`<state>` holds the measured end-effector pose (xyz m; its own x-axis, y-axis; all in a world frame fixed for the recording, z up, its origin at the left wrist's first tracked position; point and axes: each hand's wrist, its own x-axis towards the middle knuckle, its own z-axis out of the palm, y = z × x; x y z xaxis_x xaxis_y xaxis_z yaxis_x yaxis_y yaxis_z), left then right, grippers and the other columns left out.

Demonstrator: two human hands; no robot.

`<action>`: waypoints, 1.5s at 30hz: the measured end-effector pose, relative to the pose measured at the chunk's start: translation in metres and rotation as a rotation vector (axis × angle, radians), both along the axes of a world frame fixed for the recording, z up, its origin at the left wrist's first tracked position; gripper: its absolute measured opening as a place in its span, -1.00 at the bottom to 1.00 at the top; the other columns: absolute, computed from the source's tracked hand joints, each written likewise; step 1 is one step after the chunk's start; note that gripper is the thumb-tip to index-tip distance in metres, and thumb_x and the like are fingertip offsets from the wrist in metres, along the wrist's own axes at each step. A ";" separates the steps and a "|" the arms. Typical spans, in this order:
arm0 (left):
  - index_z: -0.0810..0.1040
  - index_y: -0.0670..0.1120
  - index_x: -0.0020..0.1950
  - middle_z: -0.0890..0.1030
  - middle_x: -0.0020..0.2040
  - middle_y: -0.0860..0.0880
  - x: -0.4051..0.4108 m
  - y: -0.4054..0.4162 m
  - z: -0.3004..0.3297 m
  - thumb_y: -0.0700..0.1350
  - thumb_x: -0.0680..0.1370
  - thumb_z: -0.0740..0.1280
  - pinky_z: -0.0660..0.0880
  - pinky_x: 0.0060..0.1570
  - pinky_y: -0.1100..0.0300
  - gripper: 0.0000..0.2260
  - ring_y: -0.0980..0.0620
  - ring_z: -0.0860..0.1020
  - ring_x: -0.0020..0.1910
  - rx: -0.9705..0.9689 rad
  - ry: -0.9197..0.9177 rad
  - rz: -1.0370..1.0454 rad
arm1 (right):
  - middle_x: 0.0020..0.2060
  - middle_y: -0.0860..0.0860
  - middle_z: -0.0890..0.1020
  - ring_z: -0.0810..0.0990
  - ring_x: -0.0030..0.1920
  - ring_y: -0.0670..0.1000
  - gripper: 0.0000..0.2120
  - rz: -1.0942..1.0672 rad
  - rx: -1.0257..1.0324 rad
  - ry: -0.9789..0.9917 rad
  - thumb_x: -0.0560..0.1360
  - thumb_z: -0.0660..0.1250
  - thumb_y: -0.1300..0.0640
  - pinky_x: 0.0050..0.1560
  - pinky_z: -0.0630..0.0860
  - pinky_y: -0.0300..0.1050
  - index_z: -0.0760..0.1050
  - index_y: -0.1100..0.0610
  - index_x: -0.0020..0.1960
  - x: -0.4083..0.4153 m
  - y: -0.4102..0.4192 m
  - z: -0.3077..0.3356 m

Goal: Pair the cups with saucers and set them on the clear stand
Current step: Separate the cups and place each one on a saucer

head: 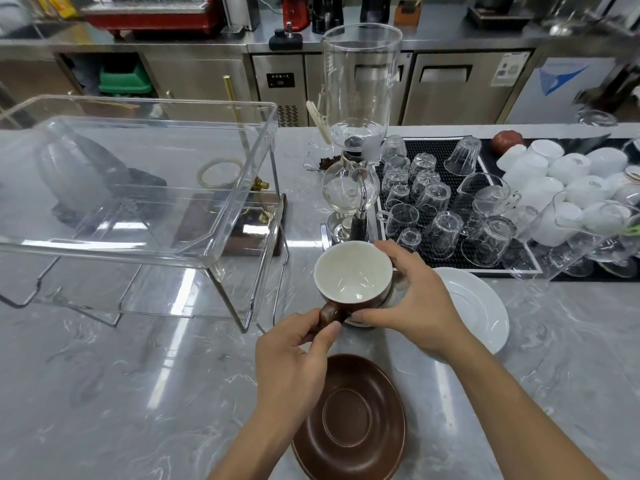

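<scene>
A brown cup [352, 275] with a cream inside sits at the middle of the counter, on top of something white that is mostly hidden beneath it. My left hand [294, 355] pinches the cup's brown handle from the near side. My right hand [415, 299] curls around the cup's right side, thumb at its base. A brown saucer [353, 419] lies bare on the counter just in front of me. A white saucer [481, 306] lies to the right, partly behind my right hand. The clear stand [138, 188] with two shelves stands at the left.
A glass siphon coffee maker [356, 140] stands right behind the cup. A black mat [464, 261] at the right holds several upturned glasses, with white cups [568, 171] further right. A wooden-based brass stand [256, 220] sits behind the clear stand.
</scene>
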<state>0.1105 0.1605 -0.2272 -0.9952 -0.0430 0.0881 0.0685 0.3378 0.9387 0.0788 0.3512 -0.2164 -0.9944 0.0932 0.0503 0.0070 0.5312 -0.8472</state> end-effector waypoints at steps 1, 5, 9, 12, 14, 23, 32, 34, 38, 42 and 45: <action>0.64 0.43 -0.18 0.69 -0.25 0.12 0.001 0.000 -0.001 -0.22 0.46 0.53 0.61 -0.04 -0.03 -0.54 0.13 0.66 -0.17 0.008 0.018 0.006 | 0.22 -0.44 0.43 0.41 0.38 0.02 -0.06 0.000 -0.015 0.002 0.04 0.67 -0.08 0.45 0.27 0.19 0.34 -0.31 0.33 0.001 0.000 0.001; 0.68 0.36 -0.12 0.70 -0.22 0.16 0.006 -0.001 0.002 -0.17 0.44 0.53 0.57 -0.08 0.17 -0.65 0.13 0.67 -0.16 0.030 0.114 0.015 | 0.25 -0.27 0.52 0.46 0.35 -0.03 -0.06 -0.003 -0.068 0.047 0.04 0.68 -0.04 0.35 0.42 0.09 0.35 -0.29 0.34 0.009 -0.001 0.011; 0.73 0.19 -0.07 0.70 -0.18 0.16 0.016 -0.003 0.004 -0.13 0.40 0.49 0.53 -0.11 0.33 -0.78 0.16 0.66 -0.17 0.047 0.202 0.023 | 0.18 -0.34 0.55 0.49 0.25 -0.28 -0.08 0.003 -0.060 0.124 0.09 0.71 0.06 0.22 0.40 -0.39 0.37 -0.23 0.34 0.028 0.000 0.023; 0.73 0.08 -0.02 0.71 -0.15 0.14 0.024 -0.006 0.002 -0.16 0.39 0.50 0.52 -0.09 0.37 -0.79 0.18 0.66 -0.16 0.061 0.249 0.018 | 0.18 -0.41 0.53 0.47 0.26 -0.34 -0.09 -0.011 -0.069 0.148 0.10 0.71 0.09 0.20 0.35 -0.51 0.36 -0.23 0.34 0.042 -0.003 0.024; 0.74 0.04 -0.03 0.71 -0.13 0.15 0.030 -0.010 0.000 -0.18 0.39 0.50 0.54 -0.10 0.35 -0.80 0.19 0.67 -0.17 0.050 0.285 0.010 | 0.20 -0.32 0.56 0.49 0.27 -0.27 -0.09 -0.029 -0.079 0.147 0.10 0.70 0.08 0.23 0.40 -0.41 0.38 -0.19 0.36 0.052 -0.007 0.022; 0.67 0.04 0.01 0.67 -0.13 0.13 0.062 -0.034 -0.021 -0.02 0.43 0.42 0.53 -0.15 0.35 -0.82 0.18 0.64 -0.21 -0.008 0.353 -0.088 | 0.29 -0.37 0.49 0.41 0.34 -0.31 -0.06 -0.116 -0.108 0.147 0.08 0.64 -0.09 0.36 0.37 -0.32 0.34 -0.23 0.39 0.105 -0.036 0.004; 0.62 0.06 0.02 0.64 -0.10 0.14 0.085 -0.060 -0.056 -0.02 0.44 0.42 0.51 -0.18 0.34 -0.83 0.18 0.59 -0.22 -0.110 0.343 -0.155 | 0.17 -0.56 0.46 0.43 0.24 -0.43 -0.07 -0.177 -0.090 0.066 0.10 0.69 0.06 0.14 0.30 -0.60 0.33 -0.32 0.33 0.144 -0.059 -0.027; 0.62 0.05 0.01 0.64 -0.07 0.16 0.090 -0.066 -0.064 -0.03 0.43 0.43 0.48 -0.12 0.43 -0.82 0.24 0.59 -0.17 -0.113 0.332 -0.167 | 0.15 -0.61 0.44 0.42 0.23 -0.46 -0.08 -0.186 -0.100 0.035 0.10 0.69 0.07 0.14 0.32 -0.58 0.32 -0.37 0.30 0.152 -0.063 -0.032; 0.69 0.00 -0.04 0.65 -0.10 0.14 0.100 -0.072 -0.078 -0.04 0.41 0.44 0.45 -0.05 0.50 -0.85 0.24 0.59 -0.15 -0.133 0.334 -0.154 | 0.12 -0.64 0.42 0.41 0.20 -0.49 -0.10 -0.172 -0.088 -0.005 0.12 0.68 0.09 0.11 0.33 -0.56 0.28 -0.52 0.19 0.162 -0.071 -0.035; 0.67 0.02 -0.04 0.64 -0.13 0.12 0.105 -0.076 -0.084 -0.05 0.42 0.44 0.47 -0.08 0.43 -0.86 0.18 0.58 -0.17 -0.137 0.350 -0.165 | 0.08 -0.68 0.40 0.35 0.14 -0.59 -0.12 -0.154 -0.083 -0.022 0.13 0.68 0.17 0.04 0.25 -0.69 0.29 -0.45 0.17 0.166 -0.076 -0.035; 0.63 0.08 -0.02 0.62 -0.18 0.14 0.107 -0.077 -0.084 0.00 0.43 0.42 0.45 -0.12 0.44 -0.86 0.21 0.54 -0.18 -0.179 0.314 -0.192 | 0.11 -0.63 0.43 0.36 0.16 -0.56 -0.11 -0.150 -0.072 -0.018 0.14 0.66 0.21 0.04 0.26 -0.68 0.30 -0.48 0.16 0.168 -0.078 -0.034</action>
